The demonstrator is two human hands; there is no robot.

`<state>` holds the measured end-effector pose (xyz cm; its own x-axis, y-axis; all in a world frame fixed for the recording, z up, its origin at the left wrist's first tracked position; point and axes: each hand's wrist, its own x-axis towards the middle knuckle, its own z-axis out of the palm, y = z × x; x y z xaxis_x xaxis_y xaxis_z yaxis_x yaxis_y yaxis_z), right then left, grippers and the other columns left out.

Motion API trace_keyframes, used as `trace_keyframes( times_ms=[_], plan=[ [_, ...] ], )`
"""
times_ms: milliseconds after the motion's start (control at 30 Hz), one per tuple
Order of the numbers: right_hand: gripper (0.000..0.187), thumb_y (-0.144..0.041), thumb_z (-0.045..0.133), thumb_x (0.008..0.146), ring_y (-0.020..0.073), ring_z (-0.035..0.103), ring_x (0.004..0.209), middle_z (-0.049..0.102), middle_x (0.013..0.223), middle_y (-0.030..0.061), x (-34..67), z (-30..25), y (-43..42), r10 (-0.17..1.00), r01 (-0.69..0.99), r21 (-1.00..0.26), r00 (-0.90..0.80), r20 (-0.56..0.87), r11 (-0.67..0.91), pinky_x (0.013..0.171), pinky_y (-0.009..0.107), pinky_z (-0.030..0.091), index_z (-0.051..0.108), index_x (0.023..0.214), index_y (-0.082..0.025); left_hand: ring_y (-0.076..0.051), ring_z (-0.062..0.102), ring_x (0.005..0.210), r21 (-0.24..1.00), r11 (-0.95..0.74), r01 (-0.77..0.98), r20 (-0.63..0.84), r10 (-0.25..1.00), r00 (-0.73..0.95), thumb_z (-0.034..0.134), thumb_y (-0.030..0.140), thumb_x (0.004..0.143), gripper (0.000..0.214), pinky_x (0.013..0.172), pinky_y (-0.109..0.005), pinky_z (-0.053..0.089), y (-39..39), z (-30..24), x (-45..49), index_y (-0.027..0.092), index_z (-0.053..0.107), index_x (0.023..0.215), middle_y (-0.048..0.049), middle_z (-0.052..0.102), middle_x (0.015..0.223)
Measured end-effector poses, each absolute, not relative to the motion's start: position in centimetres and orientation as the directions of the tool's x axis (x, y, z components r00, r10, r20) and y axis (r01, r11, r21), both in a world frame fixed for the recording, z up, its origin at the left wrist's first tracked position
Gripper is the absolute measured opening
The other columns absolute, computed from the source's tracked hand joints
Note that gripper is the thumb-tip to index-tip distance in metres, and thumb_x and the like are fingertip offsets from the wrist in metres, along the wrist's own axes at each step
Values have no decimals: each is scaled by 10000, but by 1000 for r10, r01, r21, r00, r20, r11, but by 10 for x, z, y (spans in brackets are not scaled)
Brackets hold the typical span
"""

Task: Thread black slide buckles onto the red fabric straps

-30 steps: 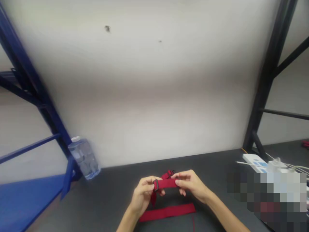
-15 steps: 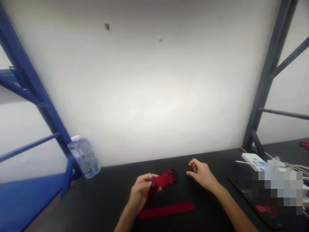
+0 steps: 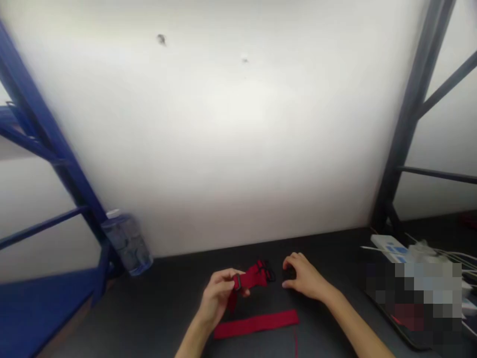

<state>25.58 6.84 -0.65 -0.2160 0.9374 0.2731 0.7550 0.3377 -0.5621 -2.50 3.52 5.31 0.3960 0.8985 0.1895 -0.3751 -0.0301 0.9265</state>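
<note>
Head view, forward and down onto a dark grey tabletop (image 3: pixel 164 308). The left hand (image 3: pixel 219 293) is closed in a narrow pinch, with thumb and fingers gripping a red webbing strap (image 3: pixel 253 277) at a black slider buckle (image 3: pixel 237 282). The strap lies within this grip and extends from the hand toward the right hand, raised above the tabletop. A short red tail hangs below the left hand. A second black buckle (image 3: pixel 267 271) sits at the strap's far end, just beside the right hand's fingertips but not touching them.

The right hand (image 3: pixel 303 278) is apart from the strap, its fingers curved and narrowly spread over a small black item (image 3: pixel 288 272). Contact between the two cannot be confirmed, and the item is too dark to identify.

A flat red webbing band (image 3: pixel 256 323) lies on the tabletop, below both hands and between the forearms. A thin red thread (image 3: pixel 296 343) runs down from beneath its right end.

Toward the far edge on the left stands a clear plastic water bottle (image 3: pixel 128 246), beside a blue steel rack upright (image 3: pixel 55 134). A black steel rack upright (image 3: pixel 406 134) rises on the right. A white power strip (image 3: pixel 387 246) with attached cables (image 3: pixel 443 256) lies at right; the area below it is pixelated and cannot be read.
</note>
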Motion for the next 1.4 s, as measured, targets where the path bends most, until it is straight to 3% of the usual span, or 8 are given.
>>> trace_keyframes(
  times_ms=[200,433,600,1033,1233,1400],
  plan=[
    [411,-318,821,610,230,524,974,564,1007,34,262,-10,72,952,763,-578,-162,261,289,833,299,406,608,951,-233,-240,638,653,927,-38,-374,192,904,383,585,172,701,129,660,-347,471,34,54,-24,95,688,706,-123,709,793],
    [334,-370,777,674,232,554,953,580,974,38,266,-17,76,965,785,-567,-157,208,250,821,298,416,614,930,-229,-245,647,651,934,-43,-354,189,901,390,583,175,700,144,652,-341,468,33,55,-22,97,702,718,-122,714,768],
    [252,-318,751,705,231,557,953,594,974,43,268,-19,79,963,794,-551,-161,214,256,823,297,418,621,899,-225,-236,646,644,933,-33,-359,180,904,387,609,188,689,121,656,-340,473,33,53,-23,103,694,698,-120,718,794],
    [296,-205,743,699,243,554,1020,638,1028,51,273,-15,80,956,748,-596,-204,213,292,892,326,411,654,981,-218,-233,639,641,950,-30,-310,163,897,411,626,212,669,135,656,-339,477,34,56,-23,100,697,693,-121,721,793],
    [261,-306,695,789,244,544,1030,636,1058,70,260,-2,72,923,690,-628,-162,350,359,905,338,413,658,1031,-213,-238,645,660,956,-38,-292,166,889,427,608,195,685,130,672,-346,476,35,52,-24,102,697,704,-116,722,810],
    [117,-323,646,838,213,581,893,670,902,43,227,18,55,882,518,-721,-170,440,460,808,316,439,689,877,-221,-237,650,659,963,-21,-270,148,875,461,615,167,677,130,693,-356,478,36,46,-22,101,713,732,-105,719,797]
  ],
)
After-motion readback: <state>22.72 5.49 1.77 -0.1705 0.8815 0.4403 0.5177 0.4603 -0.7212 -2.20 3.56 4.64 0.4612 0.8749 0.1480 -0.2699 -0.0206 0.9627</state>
